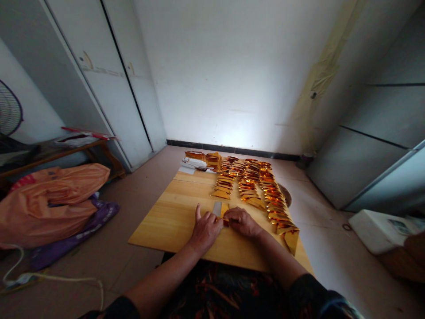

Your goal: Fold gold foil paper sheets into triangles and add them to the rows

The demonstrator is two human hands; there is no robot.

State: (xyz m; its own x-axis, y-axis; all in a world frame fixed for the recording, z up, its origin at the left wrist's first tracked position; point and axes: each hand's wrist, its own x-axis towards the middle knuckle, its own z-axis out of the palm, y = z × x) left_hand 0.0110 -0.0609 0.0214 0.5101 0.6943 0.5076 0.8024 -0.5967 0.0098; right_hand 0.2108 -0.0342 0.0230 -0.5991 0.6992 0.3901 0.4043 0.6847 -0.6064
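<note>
On the wooden board, my left hand (206,228) has its fingers bent onto the near edge of a small gold foil sheet (225,209), the thumb or one finger sticking up. My right hand (244,221) pinches the same sheet from the right, and the fingertips of both hands almost meet. A grey flat strip (217,208) lies just left of the gold sheet, beyond my left fingers. Folded gold foil pieces (250,179) stand in overlapping rows at the board's right and far side. The fingertips partly hide the sheet.
The wooden board (166,212) carries stacked foil bundles (213,160) and a white packet (194,163) at its far left corner. On the left are an orange bag (56,199), a purple bag (76,235) and a bench. A white box (381,228) stands on the right.
</note>
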